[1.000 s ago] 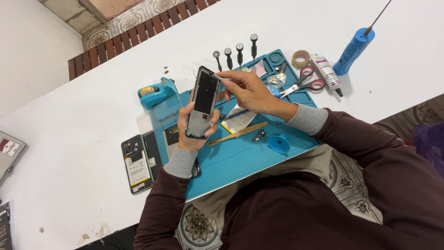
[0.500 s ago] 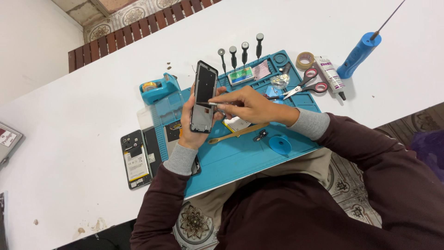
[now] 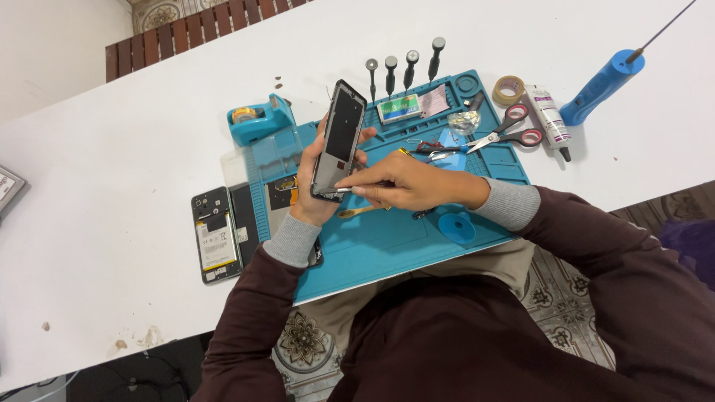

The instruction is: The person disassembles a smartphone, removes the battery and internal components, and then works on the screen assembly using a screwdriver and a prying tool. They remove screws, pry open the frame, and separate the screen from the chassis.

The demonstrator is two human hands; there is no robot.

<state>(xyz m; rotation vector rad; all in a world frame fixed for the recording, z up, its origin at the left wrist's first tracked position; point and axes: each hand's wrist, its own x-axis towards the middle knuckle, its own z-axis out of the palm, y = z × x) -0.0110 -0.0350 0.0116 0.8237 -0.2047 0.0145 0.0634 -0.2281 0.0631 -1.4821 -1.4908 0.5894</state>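
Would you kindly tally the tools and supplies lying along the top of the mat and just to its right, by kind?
Screwdrivers: 4
Scissors: 1
Tape rolls: 1
Glue tubes: 1
Blue handled tool: 1
Tape dispenser: 1
Total: 9

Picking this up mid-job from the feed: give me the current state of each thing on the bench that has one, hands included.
left hand: gripping the phone frame.
phone frame: held tilted above the blue mat.
right hand: pinching a thin tool, tip at the frame's lower edge.
opened phone: flat on the table, back cover off, insides showing.
scissors: lying on the mat, blades shut.
four screwdrivers: lying in a row at the mat's far edge.
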